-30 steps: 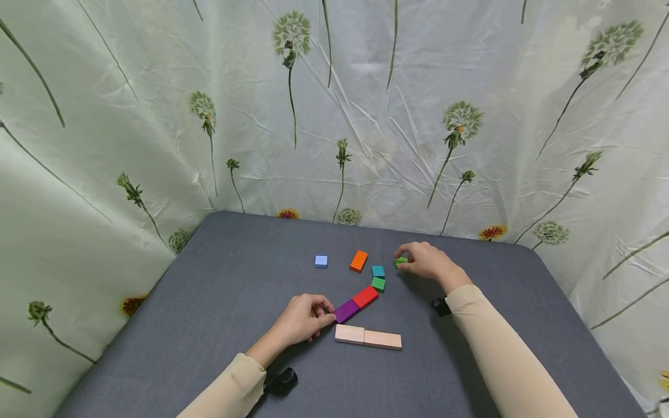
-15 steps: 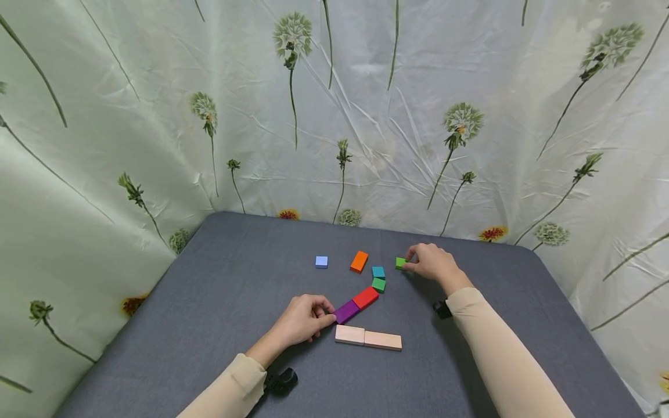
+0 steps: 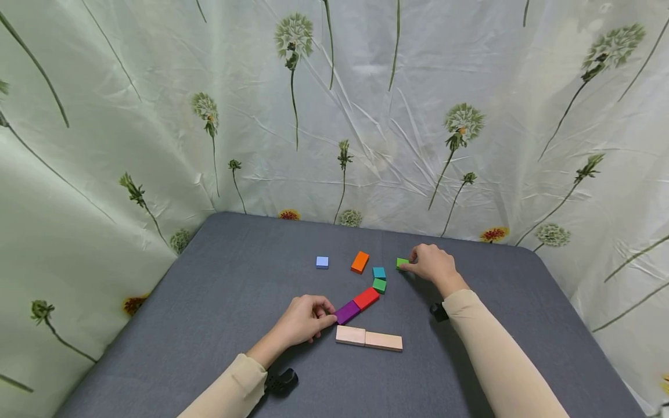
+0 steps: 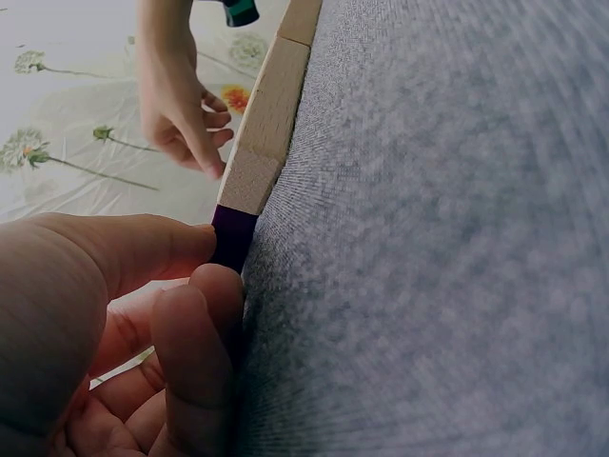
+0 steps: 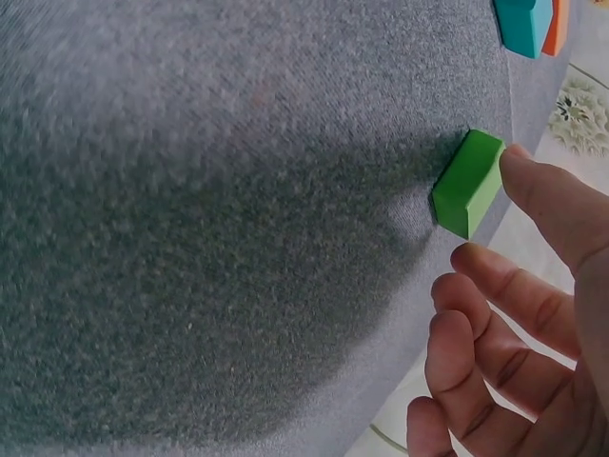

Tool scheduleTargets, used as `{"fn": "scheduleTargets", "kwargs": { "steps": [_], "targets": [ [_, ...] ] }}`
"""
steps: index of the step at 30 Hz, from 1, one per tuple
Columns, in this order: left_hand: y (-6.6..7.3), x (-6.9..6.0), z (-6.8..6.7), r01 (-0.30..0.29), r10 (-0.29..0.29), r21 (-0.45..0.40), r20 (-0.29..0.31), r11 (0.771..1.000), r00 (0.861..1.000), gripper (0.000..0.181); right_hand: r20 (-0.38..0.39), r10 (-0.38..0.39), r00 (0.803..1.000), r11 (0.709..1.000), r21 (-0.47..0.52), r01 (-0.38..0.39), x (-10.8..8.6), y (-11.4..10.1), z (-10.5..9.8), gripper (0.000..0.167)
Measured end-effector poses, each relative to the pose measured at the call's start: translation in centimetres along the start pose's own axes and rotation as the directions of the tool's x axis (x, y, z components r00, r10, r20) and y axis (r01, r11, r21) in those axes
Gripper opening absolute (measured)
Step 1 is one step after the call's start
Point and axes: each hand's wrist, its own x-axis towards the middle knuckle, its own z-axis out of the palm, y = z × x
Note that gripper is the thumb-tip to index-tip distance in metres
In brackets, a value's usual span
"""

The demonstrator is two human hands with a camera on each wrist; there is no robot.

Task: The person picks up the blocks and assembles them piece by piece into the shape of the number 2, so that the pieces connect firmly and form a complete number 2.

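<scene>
In the head view, my left hand (image 3: 302, 319) is at the near end of the purple block (image 3: 348, 312). The left wrist view shows its thumb and index finger pinching that end (image 4: 234, 236). A red block (image 3: 366, 299) adjoins the purple one, then come a dark green block (image 3: 379, 285) and a teal block (image 3: 378, 273). Farther right, my right hand (image 3: 432, 266) is beside a light green block (image 3: 402, 263). In the right wrist view its thumb touches or nearly touches the light green block (image 5: 468, 184); the index fingertip sits just off the lower corner.
Two pale wooden blocks (image 3: 368, 338) lie end to end nearer me. An orange block (image 3: 359, 262) and a light blue block (image 3: 322, 262) lie farther back. The grey table (image 3: 251, 261) ends at a flowered curtain (image 3: 334, 116).
My right hand's fingers, earlier spread around the light green block, have drawn toward its right end, and the thumb now lies against it. My left hand stays where it was.
</scene>
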Motion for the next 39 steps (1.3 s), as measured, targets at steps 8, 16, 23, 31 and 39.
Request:
{"fn": "scheduleTargets", "kwargs": {
  "steps": [8, 16, 23, 31, 39],
  "targets": [
    [0.0, 0.0, 0.0, 0.001, -0.001, 0.004, 0.001, 1.000, 1.000, 0.006, -0.009, 0.007, 1.000, 1.000, 0.006, -0.007, 0.2, -0.2, 0.3, 0.047],
    [0.0, 0.0, 0.0, -0.006, 0.006, 0.007, -0.003, 1.000, 1.000, 0.005, -0.009, 0.015, 1.000, 1.000, 0.013, -0.015, 0.4, -0.2, 0.3, 0.046],
    [0.1, 0.0, 0.0, 0.000, 0.000, 0.011, -0.001, 1.000, 1.000, 0.005, -0.020, 0.014, 1.000, 1.000, 0.019, -0.014, 0.4, -0.4, 0.4, 0.046],
    [-0.1, 0.0, 0.1, -0.001, 0.001, 0.009, -0.002, 1.000, 1.000, 0.006, -0.011, 0.008, 1.000, 1.000, 0.019, -0.007, 0.7, -0.9, 0.2, 0.045],
    [-0.2, 0.1, 0.1, 0.016, -0.016, 0.013, -0.002, 1.000, 1.000, 0.005, 0.000, 0.002, 1.000, 1.000, 0.018, -0.002, 1.2, -1.5, 0.1, 0.048]
  ]
}}
